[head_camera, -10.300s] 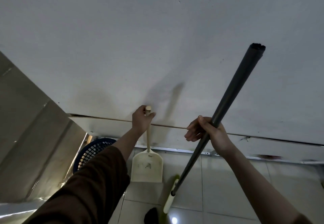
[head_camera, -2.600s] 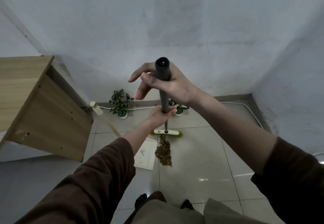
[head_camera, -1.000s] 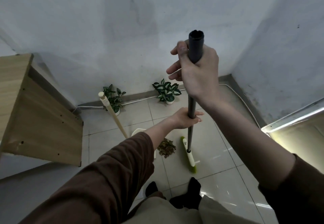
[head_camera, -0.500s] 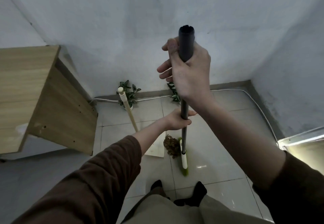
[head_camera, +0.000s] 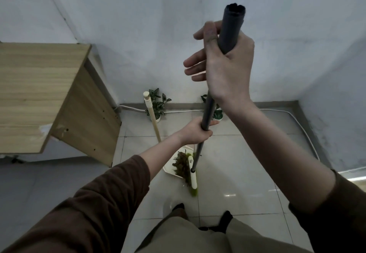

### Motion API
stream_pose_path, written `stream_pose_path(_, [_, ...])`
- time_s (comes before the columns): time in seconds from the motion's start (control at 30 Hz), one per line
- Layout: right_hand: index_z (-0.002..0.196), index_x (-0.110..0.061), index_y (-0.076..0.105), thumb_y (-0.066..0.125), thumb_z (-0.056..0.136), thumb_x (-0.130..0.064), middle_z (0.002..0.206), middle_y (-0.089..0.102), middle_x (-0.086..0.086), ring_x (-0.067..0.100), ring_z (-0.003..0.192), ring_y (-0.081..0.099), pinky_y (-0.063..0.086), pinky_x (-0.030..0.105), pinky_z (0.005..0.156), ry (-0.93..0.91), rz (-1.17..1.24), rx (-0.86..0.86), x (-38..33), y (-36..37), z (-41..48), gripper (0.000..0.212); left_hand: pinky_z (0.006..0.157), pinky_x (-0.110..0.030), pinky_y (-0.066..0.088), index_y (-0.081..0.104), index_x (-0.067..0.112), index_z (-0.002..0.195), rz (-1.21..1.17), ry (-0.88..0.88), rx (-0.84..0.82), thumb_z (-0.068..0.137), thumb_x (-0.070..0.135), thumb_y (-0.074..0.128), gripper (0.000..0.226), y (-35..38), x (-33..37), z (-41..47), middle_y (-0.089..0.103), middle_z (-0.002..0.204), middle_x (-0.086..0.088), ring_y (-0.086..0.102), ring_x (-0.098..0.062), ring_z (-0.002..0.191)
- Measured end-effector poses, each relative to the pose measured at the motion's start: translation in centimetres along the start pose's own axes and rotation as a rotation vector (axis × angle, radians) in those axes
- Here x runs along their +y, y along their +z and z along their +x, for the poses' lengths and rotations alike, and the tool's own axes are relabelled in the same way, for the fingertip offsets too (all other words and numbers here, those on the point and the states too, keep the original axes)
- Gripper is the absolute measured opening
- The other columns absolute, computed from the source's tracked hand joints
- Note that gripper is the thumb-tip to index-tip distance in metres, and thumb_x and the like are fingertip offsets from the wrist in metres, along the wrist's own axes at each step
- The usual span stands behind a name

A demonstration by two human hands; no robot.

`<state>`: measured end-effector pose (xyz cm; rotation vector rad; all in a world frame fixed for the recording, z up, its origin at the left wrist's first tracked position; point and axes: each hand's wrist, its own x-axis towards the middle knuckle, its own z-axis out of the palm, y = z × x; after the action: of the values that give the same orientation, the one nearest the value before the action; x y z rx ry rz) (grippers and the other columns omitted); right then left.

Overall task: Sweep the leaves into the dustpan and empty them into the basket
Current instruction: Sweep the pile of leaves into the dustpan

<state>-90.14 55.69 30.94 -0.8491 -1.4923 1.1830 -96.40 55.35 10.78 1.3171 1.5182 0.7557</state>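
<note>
I hold a broom upright by its dark handle [head_camera: 208, 112]. My right hand [head_camera: 225, 64] grips the handle near its top end, and my left hand [head_camera: 195, 131] grips it lower down. The broom's white and green head [head_camera: 193, 177] rests on the tiled floor against a pile of brown dry leaves [head_camera: 181, 163]. The leaves lie on the mouth of a cream dustpan [head_camera: 170, 168], which rests flat on the floor. Its long wooden handle [head_camera: 151, 116] slants up to the left. No basket is in view.
A wooden cabinet [head_camera: 49, 98] stands at the left. Two small potted plants, one on the left [head_camera: 157, 104] and one on the right [head_camera: 216, 112], stand by the white wall with a white cable [head_camera: 297, 122] along the skirting. My feet in dark socks [head_camera: 223, 219] are just behind the broom.
The broom head has pushed the leaf pile leftward from the bare tile onto the dustpan's mouth. Both hands have kept their grip on the handle.
</note>
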Motion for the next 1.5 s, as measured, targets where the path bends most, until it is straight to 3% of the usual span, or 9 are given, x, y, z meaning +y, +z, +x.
stream_pose_path(0.1, [0.084,-0.016,0.06,0.051,0.101,-0.027,0.056,0.068,0.012,0.028,0.048,0.068,0.052,0.036,0.043,-0.028,-0.009,-0.005,-0.7,-0.6,0.2,0.022,0.072,-0.018,0.048,0.061,0.006,0.121,-0.046,-0.002,-0.012,0.084,-0.003,0.049,0.041,0.7,0.6,0.4,0.068,0.114,-0.011,0.058,-0.014,0.079])
stream_pose_path(0.23, [0.085,-0.014,0.06,0.051,0.1,-0.028,0.059,0.068,0.012,0.028,0.047,0.068,0.05,0.031,0.04,-0.055,-0.043,-0.001,-0.7,-1.0,0.3,0.022,0.046,-0.003,0.033,0.05,-0.008,0.083,-0.051,-0.019,0.014,0.077,-0.005,0.05,0.006,1.7,1.6,1.1,0.064,0.104,-0.015,0.058,0.007,0.054])
stream_pose_path(0.3, [0.085,-0.013,0.06,0.052,0.1,-0.026,0.067,0.069,0.013,0.024,0.047,0.068,0.047,0.025,0.04,-0.058,-0.056,0.01,0.0,-0.9,0.2,0.021,0.039,-0.018,0.034,0.036,-0.004,0.089,-0.043,-0.031,0.032,0.076,-0.005,0.05,0.019,2.1,2.1,1.3,0.05,0.105,-0.01,0.057,0.003,0.08])
stream_pose_path(0.47, [0.084,-0.014,0.06,0.054,0.099,-0.022,0.065,0.068,0.01,0.021,0.046,0.066,0.046,0.022,0.042,-0.03,-0.103,-0.012,2.2,-0.1,-0.6,0.018,0.072,-0.036,0.037,0.041,-0.019,0.091,0.004,-0.079,0.049,0.081,-0.004,0.052,0.021,2.7,1.1,1.6,0.052,0.113,-0.025,0.05,-0.027,0.103])
stream_pose_path(0.63, [0.079,-0.02,0.059,0.054,0.097,-0.028,0.053,0.067,0.009,0.028,0.045,0.066,0.048,0.026,0.044,-0.014,-0.063,-0.099,2.4,1.1,-0.7,0.02,0.037,-0.005,0.028,0.042,-0.025,0.103,-0.066,-0.122,0.106,0.083,-0.007,0.05,0.028,1.8,-0.2,0.9,0.05,0.119,-0.034,0.055,0.013,0.046])
stream_pose_path(0.83, [0.08,-0.019,0.06,0.053,0.098,-0.029,0.054,0.067,0.01,0.029,0.047,0.067,0.047,0.026,0.044,0.013,-0.017,-0.19,1.5,3.1,-1.5,0.022,0.076,-0.033,0.041,0.048,-0.024,0.101,-0.078,-0.138,0.162,0.085,-0.006,0.054,0.025,-0.2,-1.2,-1.9,0.051,0.116,-0.036,0.053,-0.03,0.098])
stream_pose_path(0.93, [0.079,-0.018,0.06,0.053,0.099,-0.026,0.054,0.067,0.013,0.032,0.047,0.067,0.049,0.027,0.041,0.031,0.024,-0.195,0.6,3.0,-1.7,0.022,0.06,-0.015,0.047,0.06,-0.01,0.111,-0.098,-0.095,0.161,0.085,-0.007,0.051,0.028,-0.6,-1.6,-2.7,0.061,0.121,-0.025,0.064,-0.022,0.089])
stream_pose_path(1.07, [0.082,-0.013,0.061,0.052,0.1,-0.025,0.056,0.067,0.015,0.034,0.048,0.067,0.051,0.036,0.041,-0.002,0.026,-0.167,-0.6,2.4,-1.9,0.023,0.093,-0.015,0.041,0.06,-0.001,0.122,-0.126,-0.051,0.144,0.086,-0.005,0.051,0.037,-0.7,-1.1,-2.9,0.061,0.127,-0.011,0.056,-0.017,0.115])
stream_pose_path(1.5, [0.079,-0.017,0.06,0.053,0.099,-0.025,0.055,0.067,0.013,0.03,0.047,0.066,0.048,0.026,0.044,0.002,-0.092,-0.114,0.7,2.7,-2.1,0.022,0.079,-0.029,0.038,0.048,-0.02,0.099,-0.093,-0.142,0.138,0.083,-0.005,0.05,0.023,1.0,0.4,-1.8,0.055,0.119,-0.025,0.051,-0.03,0.108])
